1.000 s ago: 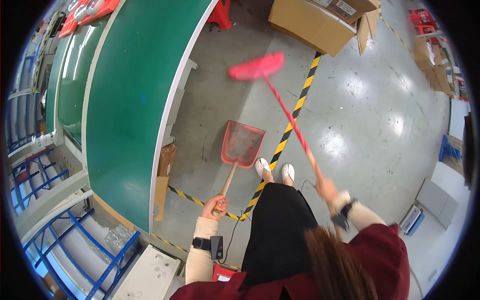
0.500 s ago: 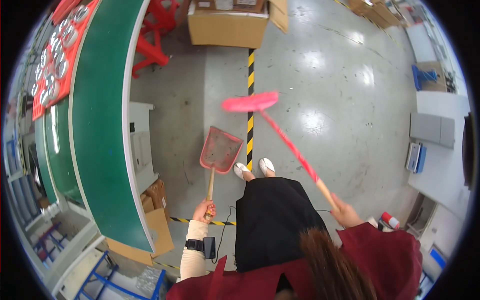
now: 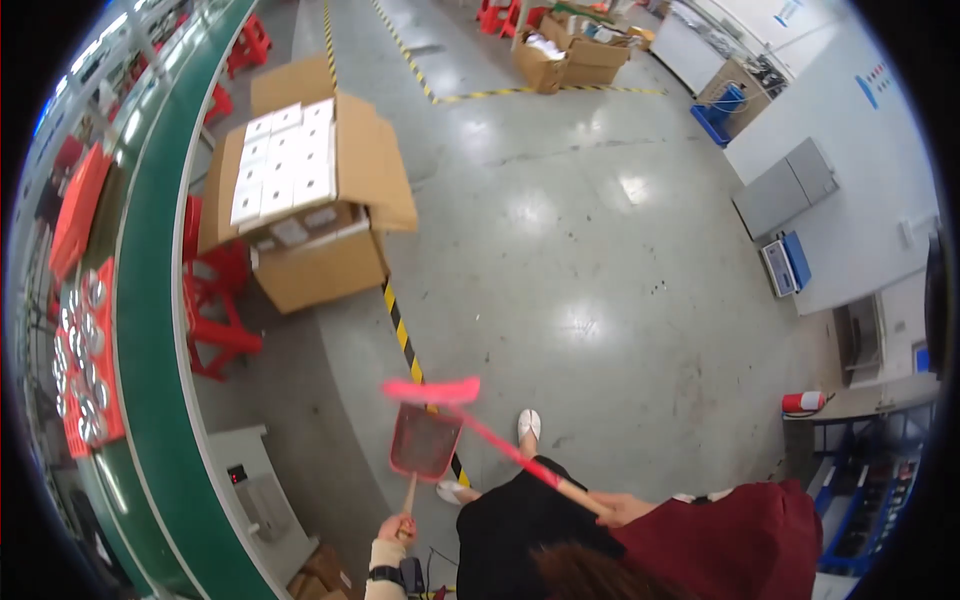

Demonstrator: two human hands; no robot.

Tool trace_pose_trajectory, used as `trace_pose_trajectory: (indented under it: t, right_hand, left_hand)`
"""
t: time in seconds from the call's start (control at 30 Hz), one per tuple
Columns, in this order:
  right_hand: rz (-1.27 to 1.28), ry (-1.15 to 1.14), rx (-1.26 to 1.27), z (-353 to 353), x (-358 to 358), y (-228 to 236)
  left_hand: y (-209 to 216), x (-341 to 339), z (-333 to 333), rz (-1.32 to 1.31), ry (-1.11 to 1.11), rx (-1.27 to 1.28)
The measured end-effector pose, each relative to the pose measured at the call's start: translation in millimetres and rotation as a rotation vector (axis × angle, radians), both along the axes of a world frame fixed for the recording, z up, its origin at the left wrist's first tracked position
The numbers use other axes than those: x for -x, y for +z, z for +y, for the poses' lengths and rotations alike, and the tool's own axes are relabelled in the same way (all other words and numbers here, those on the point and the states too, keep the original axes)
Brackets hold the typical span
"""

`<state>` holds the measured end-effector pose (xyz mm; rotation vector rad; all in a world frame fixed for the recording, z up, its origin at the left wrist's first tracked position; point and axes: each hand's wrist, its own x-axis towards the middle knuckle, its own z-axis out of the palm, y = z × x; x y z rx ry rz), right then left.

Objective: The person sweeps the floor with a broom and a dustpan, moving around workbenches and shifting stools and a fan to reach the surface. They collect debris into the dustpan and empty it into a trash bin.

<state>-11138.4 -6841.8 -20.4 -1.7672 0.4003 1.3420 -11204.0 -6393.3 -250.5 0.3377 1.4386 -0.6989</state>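
My left hand [image 3: 398, 529] is closed round the wooden handle of a red dustpan [image 3: 426, 443]. The pan lies low over the grey floor, beside my feet, and its tray holds what looks like dark dust. My right hand [image 3: 622, 509] grips the pale end of a broom [image 3: 515, 458] with a pink-red handle. The broom's pink head [image 3: 432, 391] hangs just beyond the dustpan's far edge, over the yellow-black floor tape [image 3: 401, 330]. Whether the head touches the pan or the floor I cannot tell.
Along the left runs a long green workbench [image 3: 158, 400] carrying red trays of shiny round parts. Red stools [image 3: 222, 328] stand beside it. An open carton [image 3: 330, 272] of white boxes sits ahead. To the right are a fire extinguisher [image 3: 803, 402] and a white counter [image 3: 850, 215].
My view has swung forward, so the carton and more floor ahead now show. The broom head has come closer to the dustpan's far edge. Both hands keep their holds.
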Motion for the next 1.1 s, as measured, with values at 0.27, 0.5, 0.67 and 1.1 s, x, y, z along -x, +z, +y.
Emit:
trace_pose_trajectory:
  t: [0.27,0.5,0.67,1.1]
  right_hand:
    - [-0.221,-0.259,-0.251,-96.5,-58.2,56.6]
    - [-0.289,-0.218,0.109,-220.9,-80.2,69.7]
    - [-0.225,-0.39,0.295,-273.1,-87.1,55.4]
    - [-0.336,0.111,0.538,-358.3,-372.8,-63.7]
  left_hand:
    - [91.6,-98.8,-85.1,-0.185,-0.131,-0.082]
    - [180.0,-232.5,-170.6,-0.062,0.039,0.092]
    - [230.7,-341.0,-226.8,-0.096,0.068,0.123]
    - [260.6,-627.0,-302.2,-0.224,0.09,0.211]
